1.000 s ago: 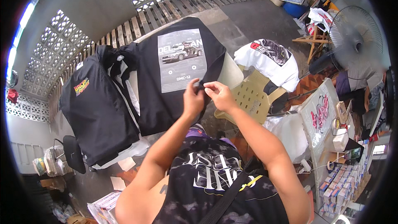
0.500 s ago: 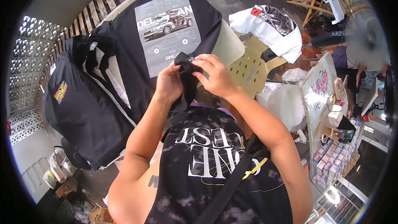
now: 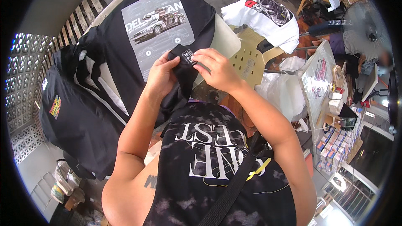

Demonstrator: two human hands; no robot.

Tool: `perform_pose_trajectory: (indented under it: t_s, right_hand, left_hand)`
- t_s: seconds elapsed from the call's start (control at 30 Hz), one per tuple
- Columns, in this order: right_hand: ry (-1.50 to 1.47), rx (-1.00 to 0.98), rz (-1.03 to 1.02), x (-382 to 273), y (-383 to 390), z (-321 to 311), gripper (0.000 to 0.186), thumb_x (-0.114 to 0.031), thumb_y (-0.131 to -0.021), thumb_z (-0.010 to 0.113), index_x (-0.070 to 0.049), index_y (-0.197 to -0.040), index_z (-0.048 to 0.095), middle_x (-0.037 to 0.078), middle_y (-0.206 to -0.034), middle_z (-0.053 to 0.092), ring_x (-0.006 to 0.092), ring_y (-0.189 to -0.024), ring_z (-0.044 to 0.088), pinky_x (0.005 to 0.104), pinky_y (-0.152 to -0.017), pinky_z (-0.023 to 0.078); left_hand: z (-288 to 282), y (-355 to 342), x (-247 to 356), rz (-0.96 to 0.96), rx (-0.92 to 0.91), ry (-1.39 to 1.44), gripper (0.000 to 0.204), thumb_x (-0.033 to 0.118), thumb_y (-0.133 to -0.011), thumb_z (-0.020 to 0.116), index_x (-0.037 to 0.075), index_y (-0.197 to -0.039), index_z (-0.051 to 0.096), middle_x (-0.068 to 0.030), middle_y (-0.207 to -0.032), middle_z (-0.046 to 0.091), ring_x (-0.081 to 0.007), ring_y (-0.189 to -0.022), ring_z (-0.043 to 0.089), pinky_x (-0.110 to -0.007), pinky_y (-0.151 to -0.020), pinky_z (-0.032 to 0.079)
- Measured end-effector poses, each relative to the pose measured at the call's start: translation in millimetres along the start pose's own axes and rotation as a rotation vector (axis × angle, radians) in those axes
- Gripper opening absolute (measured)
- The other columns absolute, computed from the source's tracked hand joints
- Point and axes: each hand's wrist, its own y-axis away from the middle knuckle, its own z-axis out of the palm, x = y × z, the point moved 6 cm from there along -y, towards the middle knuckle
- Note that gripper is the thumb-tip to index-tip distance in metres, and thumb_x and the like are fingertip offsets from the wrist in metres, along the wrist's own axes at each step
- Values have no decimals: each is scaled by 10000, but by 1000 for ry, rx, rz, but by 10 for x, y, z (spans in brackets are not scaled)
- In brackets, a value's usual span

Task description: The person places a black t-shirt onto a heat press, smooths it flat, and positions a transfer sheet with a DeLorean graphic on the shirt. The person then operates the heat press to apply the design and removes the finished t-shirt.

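Note:
A black T-shirt (image 3: 130, 56) with a grey picture of a car lies spread out before me, and its near part is raised in my hands. On that raised cloth a small black label (image 3: 187, 55) with white lettering faces up. My left hand (image 3: 161, 73) is closed on the cloth, thumb on top, just left of the label. With thumb and fingertips, my right hand (image 3: 215, 69) pinches the label's right edge. The cloth hangs in folds below my left hand.
A black garment (image 3: 83, 117) with a pale lining lies at left. On the right, a white printed T-shirt (image 3: 264, 23) drapes over a yellowish plastic chair (image 3: 245, 60). Beyond are clear plastic bags (image 3: 282, 96), a printing screen (image 3: 320, 71) and a fan (image 3: 364, 25).
The raised cloth has turned and flattened, so the label shows more fully. My left thumb now lies on the cloth beside it. The whole view has shifted slightly.

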Motion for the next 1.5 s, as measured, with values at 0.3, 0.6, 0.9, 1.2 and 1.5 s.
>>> perform_pose_trajectory:
  t_s: [0.3,0.6,0.9,1.2,1.5]
  right_hand:
    - [69,15,-155,-7,-85,-156,258,-44,-758,805,-39,-1004,729,87,-986,716,285,-884,682,387,-783,566]
    - [44,-35,-169,-17,-135,-110,218,-43,-757,799,-26,-966,739,98,-931,730,287,-848,693,382,-756,570]
    - [-39,-30,-8,68,-117,-75,92,-64,-848,743,-15,-926,740,123,-906,736,292,-829,696,380,-754,564]
    - [-576,258,864,793,211,-67,173,-163,-1000,677,6,-991,712,38,-888,732,111,-769,672,278,-714,549]
    - [-380,373,1270,1930,2454,-1015,109,-159,-956,713,-56,-985,693,19,-810,672,98,-671,616,261,-601,504]
  left_hand:
    - [452,32,239,409,26,-946,969,-120,-733,775,47,-1574,323,-119,-1176,650,-193,-1055,652,-328,-962,530]
    - [457,99,298,443,26,-1003,1067,-147,-731,653,103,-1645,163,-172,-1381,564,-197,-1061,645,-315,-941,524]
    - [387,77,269,447,49,-1065,1044,-139,-735,642,123,-1641,196,-182,-1391,566,-185,-1067,645,-310,-914,530]
    - [294,-7,161,228,76,-821,1019,-191,-737,649,117,-1627,261,-126,-1270,590,-197,-1118,615,-297,-954,516]
    - [58,-449,-408,225,110,-1029,647,-50,-803,742,-22,-1412,526,-150,-1139,698,-195,-1009,687,-317,-920,546]
